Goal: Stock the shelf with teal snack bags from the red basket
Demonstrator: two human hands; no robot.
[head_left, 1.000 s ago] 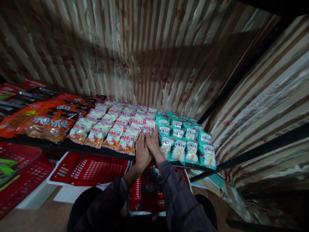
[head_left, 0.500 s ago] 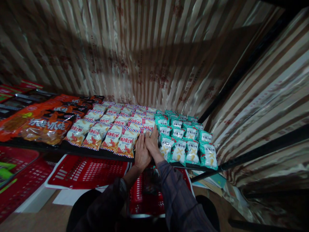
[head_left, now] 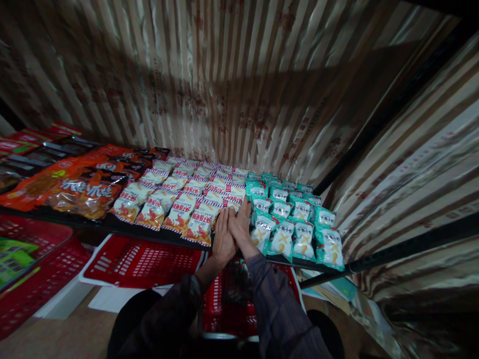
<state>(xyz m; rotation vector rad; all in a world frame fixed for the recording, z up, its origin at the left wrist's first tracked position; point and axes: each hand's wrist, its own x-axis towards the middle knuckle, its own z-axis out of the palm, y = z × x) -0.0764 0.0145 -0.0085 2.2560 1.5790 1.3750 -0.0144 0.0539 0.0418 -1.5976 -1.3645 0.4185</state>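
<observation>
Side by side at the shelf's front edge, my left hand (head_left: 224, 239) and my right hand (head_left: 241, 227) touch each other. The left fingers lie stretched out and flat, pointing away from me. My right fingers are also extended, with the thumb apart and close to the left hand. Just beyond the fingertips lies a white snack bag (head_left: 235, 202) with a striped edge. Rows of similar white snack bags (head_left: 200, 219) are on the left. Green-and-white snack bags (head_left: 281, 238) stand close on the right. Whatever lies under my palms is hidden.
Orange snack packs (head_left: 88, 192) lie farther left on the black shelf (head_left: 149, 235). Below it are a red basket (head_left: 149, 262), another with dark contents (head_left: 220, 316), and one with green packs (head_left: 48, 269). A dark metal bar (head_left: 404, 237) runs at right, before a striped curtain (head_left: 224, 89).
The view has shifted, so the shelf and bags appear slightly farther right. My hands stay together at the same place on the shelf, with the right thumb more spread from its fingers.
</observation>
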